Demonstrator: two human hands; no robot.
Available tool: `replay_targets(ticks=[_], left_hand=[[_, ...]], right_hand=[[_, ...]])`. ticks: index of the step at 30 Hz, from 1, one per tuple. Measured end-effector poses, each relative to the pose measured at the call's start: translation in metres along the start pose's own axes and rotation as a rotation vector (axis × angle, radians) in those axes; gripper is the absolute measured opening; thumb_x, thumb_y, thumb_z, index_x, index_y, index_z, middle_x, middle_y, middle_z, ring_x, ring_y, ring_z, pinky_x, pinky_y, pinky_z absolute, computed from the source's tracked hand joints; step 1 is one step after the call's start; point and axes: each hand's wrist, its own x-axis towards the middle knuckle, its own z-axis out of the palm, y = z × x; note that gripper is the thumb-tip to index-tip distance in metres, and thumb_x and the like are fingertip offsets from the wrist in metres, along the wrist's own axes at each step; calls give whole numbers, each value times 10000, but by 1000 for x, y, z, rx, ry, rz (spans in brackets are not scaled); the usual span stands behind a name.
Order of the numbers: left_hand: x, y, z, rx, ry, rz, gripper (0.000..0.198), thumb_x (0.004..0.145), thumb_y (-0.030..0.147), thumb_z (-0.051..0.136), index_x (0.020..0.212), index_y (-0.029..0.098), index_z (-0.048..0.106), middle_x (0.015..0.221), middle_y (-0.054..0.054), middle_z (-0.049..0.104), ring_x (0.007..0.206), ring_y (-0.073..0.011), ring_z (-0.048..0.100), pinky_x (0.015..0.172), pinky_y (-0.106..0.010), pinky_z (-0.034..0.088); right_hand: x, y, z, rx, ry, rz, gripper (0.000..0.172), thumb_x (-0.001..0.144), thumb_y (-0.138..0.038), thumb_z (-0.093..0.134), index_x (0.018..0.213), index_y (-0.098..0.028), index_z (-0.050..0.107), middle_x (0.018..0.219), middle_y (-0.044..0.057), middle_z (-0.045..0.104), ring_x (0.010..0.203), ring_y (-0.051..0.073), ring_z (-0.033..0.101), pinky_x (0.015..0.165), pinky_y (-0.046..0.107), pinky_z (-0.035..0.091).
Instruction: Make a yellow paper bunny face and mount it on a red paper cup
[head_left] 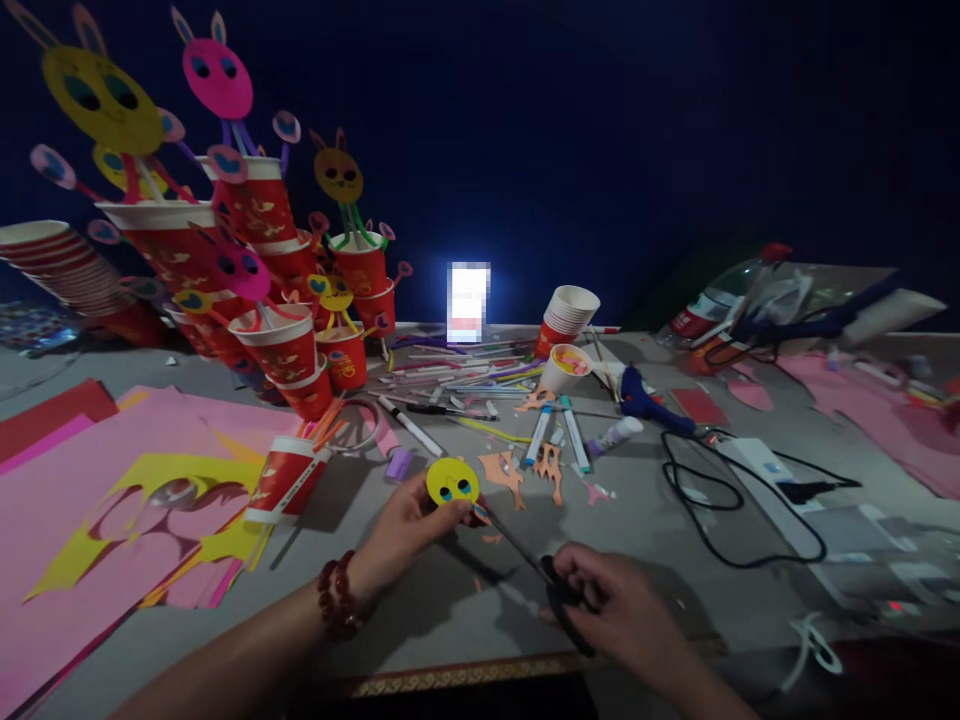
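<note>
Head view: I judge the step in hand to be trimming the yellow paper face with the scissors.
Nearest me, my right hand holds the scissors' handles in a closed grip, blade tips at the face's lower right edge. My left hand pinches the face just above the tabletop. The next cut calls for turning it steadily into the blades. Orange cut-outs lie beyond.

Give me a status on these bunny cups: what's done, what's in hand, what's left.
Done: a pile of red cups with bunny faces on stalks stands at the far left. In hand: the left hand pinches a yellow paper face, and the right hand holds scissors at its edge. Probably left: a stack of plain cups, a cup lying on its side, and orange cut-outs.
</note>
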Motion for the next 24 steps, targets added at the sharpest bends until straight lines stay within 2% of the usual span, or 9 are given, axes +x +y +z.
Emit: replay_targets(ticks=[8, 19, 24], left_hand=[[0, -2, -1, 22, -7, 2, 220, 801, 341, 731, 924, 162, 691, 880, -57, 749, 766, -168, 658, 687, -229, 496], [0, -2, -1, 8, -1, -1, 222, 801, 345, 732, 919, 161, 690, 860, -53, 742, 760, -164, 655, 706, -237, 502], [1, -2, 0, 22, 22, -5, 256, 780, 373, 746, 915, 161, 694, 859, -62, 746, 762, -180, 666, 691, -246, 504]], right_hand=[[0, -1, 0, -3, -20, -4, 253, 736, -364, 678, 692, -213, 480, 579, -77, 370, 546, 107, 347, 511, 209, 255], [3, 8, 3, -32, -27, -23, 216, 747, -306, 666, 700, -212, 478, 583, -79, 366, 550, 106, 351, 515, 207, 248], [6, 6, 2, -12, -31, -24, 265, 735, -312, 674, 670, -211, 437, 587, -77, 362, 559, 106, 343, 522, 210, 246]])
